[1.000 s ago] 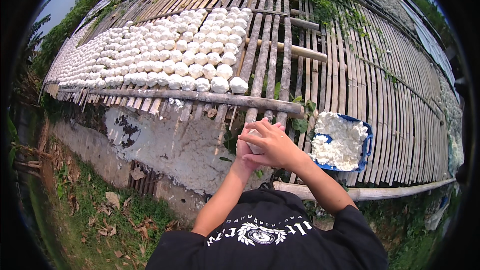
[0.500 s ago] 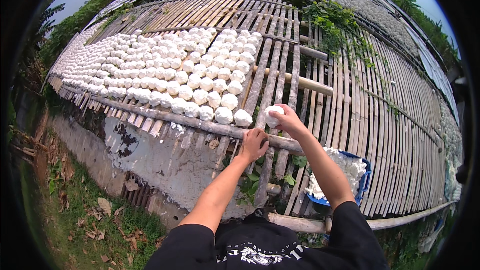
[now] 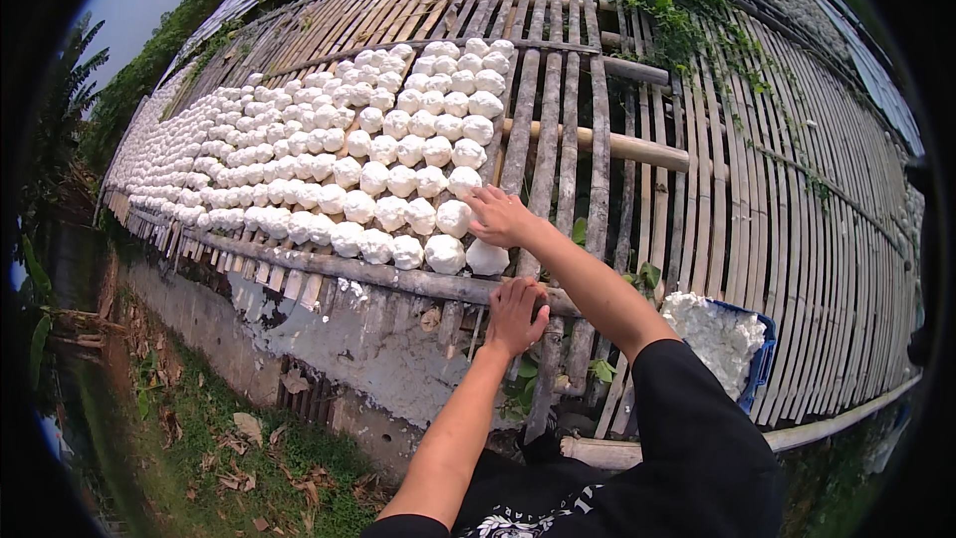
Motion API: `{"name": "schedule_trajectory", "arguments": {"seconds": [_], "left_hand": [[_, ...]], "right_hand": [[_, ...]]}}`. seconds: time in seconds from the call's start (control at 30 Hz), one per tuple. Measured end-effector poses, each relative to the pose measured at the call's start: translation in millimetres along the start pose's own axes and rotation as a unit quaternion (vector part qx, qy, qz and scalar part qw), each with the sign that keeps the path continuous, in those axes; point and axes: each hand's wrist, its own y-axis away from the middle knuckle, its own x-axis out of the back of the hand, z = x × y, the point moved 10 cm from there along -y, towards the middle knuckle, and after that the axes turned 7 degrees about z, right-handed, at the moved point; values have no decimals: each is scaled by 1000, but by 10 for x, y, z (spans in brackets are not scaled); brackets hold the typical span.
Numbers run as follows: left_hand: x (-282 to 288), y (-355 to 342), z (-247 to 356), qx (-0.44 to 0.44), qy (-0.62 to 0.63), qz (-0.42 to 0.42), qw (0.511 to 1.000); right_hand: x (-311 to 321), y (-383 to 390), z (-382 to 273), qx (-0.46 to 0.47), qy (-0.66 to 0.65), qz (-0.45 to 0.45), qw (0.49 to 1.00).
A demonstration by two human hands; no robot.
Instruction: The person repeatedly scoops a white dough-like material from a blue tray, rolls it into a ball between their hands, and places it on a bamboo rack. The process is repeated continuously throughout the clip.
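Observation:
My right hand (image 3: 498, 217) is at the right end of the second row from the near edge, its curled fingers over a white lump they mostly hide. Against the fingertips sits a rounded, crumbly white lump (image 3: 453, 218). Another lump (image 3: 486, 258) lies just below the hand, at the end of the nearest row. My left hand (image 3: 516, 317) rests on the long bamboo pole (image 3: 438, 284) along the near edge; its fingers lie over the pole with the thumb apart, holding nothing. To the right, a blue crate (image 3: 765, 349) holds loose white crumbly mass (image 3: 712, 339).
Rows of white lumps (image 3: 299, 154) cover the bamboo slat rack (image 3: 543, 139) to the left. A thick bamboo pole (image 3: 637, 149) juts across a gap between slats. Green vines (image 3: 657, 5) grow over the far slats. Below lie a stained wall (image 3: 329, 324) and grass (image 3: 219, 399).
My right hand has moved left with a white lump, down to the end of the second row. My left hand stays on the pole. The view has shifted a little.

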Motion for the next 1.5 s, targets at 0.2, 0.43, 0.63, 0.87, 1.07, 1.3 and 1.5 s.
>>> {"name": "schedule_trajectory", "arguments": {"seconds": [0.2, 0.43, 0.63, 0.87, 1.07, 1.3, 1.5], "left_hand": [[-11, -15, -22, -22, -35, 8, 999], [-48, -10, -91, -35, -44, -5, 998], [-36, -27, -73, -38, -49, -4, 998], [-27, -28, -95, -36, -65, -8, 997], [-11, -30, -97, -19, -55, -12, 998], [-14, -24, -96, -12, -53, -10, 998], [10, -58, -52, -28, -44, 6, 999]], "right_hand": [[400, 581, -130, -45, -90, 122, 987], [1258, 3911, 931, -287, -143, 484, 814], [1565, 6010, 2153, -494, 196, 403, 745], [1099, 6071, 2942, -627, 202, 231, 716], [1163, 6168, 2898, -567, 184, 315, 738], [1101, 6031, 2810, -563, 255, 258, 743], [1138, 6090, 3054, -581, 195, 187, 768]]}}
